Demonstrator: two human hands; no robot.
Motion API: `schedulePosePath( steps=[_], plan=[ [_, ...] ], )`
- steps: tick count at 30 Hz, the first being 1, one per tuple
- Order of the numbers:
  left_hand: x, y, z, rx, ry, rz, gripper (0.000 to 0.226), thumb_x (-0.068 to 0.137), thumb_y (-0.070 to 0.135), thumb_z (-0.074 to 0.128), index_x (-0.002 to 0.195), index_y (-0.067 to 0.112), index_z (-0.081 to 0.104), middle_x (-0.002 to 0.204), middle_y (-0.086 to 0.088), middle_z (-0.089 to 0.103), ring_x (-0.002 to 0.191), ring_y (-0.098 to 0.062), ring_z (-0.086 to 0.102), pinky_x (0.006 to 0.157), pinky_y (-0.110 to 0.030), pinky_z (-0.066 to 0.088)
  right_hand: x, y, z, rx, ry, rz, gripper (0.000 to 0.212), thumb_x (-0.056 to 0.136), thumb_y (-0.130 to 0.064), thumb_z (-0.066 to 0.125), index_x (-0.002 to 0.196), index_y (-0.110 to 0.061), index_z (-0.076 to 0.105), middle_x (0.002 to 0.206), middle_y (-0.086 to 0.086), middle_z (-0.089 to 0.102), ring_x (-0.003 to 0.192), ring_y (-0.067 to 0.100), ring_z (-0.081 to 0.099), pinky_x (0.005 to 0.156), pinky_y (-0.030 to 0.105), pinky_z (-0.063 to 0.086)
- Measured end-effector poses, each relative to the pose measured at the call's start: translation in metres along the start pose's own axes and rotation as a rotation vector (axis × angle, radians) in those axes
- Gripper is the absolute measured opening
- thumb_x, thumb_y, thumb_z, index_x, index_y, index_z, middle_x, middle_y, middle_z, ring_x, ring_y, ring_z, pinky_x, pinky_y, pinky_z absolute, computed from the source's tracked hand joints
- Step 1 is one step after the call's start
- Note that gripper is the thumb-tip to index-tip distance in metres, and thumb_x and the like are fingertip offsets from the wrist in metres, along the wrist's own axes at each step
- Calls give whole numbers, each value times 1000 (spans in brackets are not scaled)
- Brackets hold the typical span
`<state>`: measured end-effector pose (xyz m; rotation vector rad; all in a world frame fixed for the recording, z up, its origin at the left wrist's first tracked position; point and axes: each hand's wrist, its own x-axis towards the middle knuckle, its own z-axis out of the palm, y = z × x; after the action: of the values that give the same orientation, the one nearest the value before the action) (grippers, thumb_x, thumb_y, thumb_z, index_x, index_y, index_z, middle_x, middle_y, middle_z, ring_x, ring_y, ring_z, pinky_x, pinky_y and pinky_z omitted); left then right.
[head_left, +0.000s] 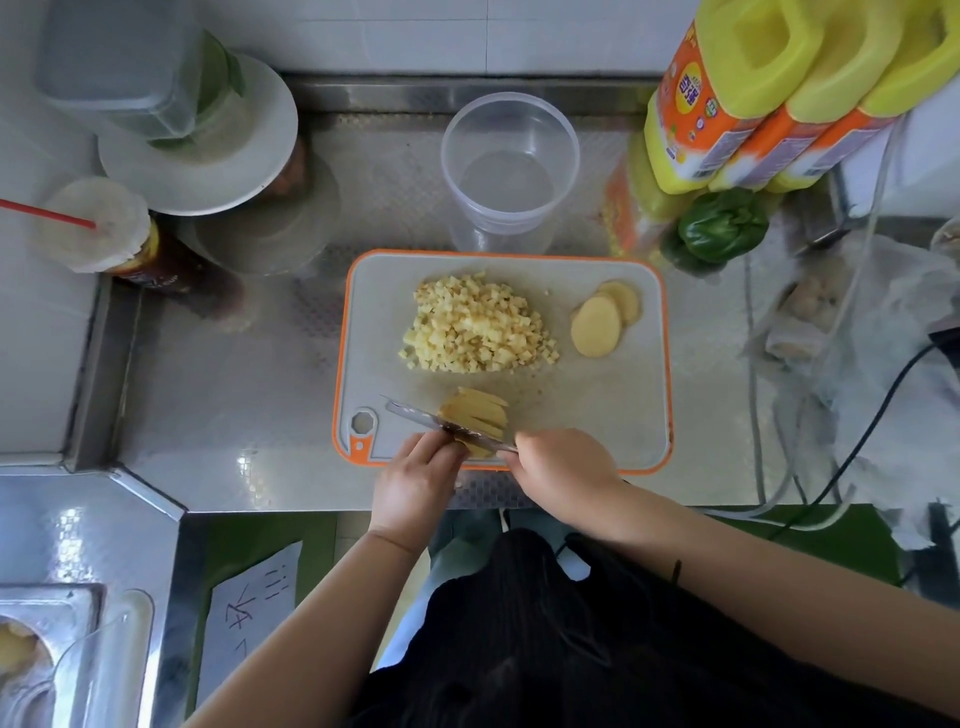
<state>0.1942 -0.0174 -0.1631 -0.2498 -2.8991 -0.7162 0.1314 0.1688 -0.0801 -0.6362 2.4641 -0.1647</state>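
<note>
Curled around the handle, the right hand holds the knife, blade down across a small stack of potato strips near the near-left corner of the cutting board. The blade runs from the handle at the near edge leftward and a little away, so its tip points at the board's left edge. The strips fan out on the far side of the blade, with a short stub showing on the near side. They seem to lie across the edge rather than along it, though the angle is hard to read. The left hand comes in from the near edge, fingertips bent onto the near end of the stack, just beside the blade. It is the nearer hand to the potato. The next cuts probably call for that hand to stay back from the blade.

Beyond, mid-board, lies a pile of diced potato, and round potato slices overlap towards the far-right corner. A clear tub stands on the worktop past the board's far edge.
</note>
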Motion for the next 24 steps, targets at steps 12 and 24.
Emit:
schedulePosePath(
  steps=[12, 24],
  plan=[
    [-5, -1, 7, -18, 23, 4, 16, 86, 10, 56, 91, 12, 71, 99, -1, 65, 79, -25, 59, 53, -38, 54, 26, -14, -1, -131, -161, 56, 9, 94, -6, 51, 94, -9, 60, 64, 1, 41, 58, 21, 46, 44, 26, 28],
    [-6, 3, 2, 44, -16, 13, 28, 69, -3, 81, 90, 12, 69, 99, -2, 63, 80, -23, 56, 50, -35, 52, 19, -3, 16, 17, -31, 2, 30, 102, -33, 39, 92, -10, 56, 67, 1, 49, 58, 24, 50, 49, 29, 37]
  ],
)
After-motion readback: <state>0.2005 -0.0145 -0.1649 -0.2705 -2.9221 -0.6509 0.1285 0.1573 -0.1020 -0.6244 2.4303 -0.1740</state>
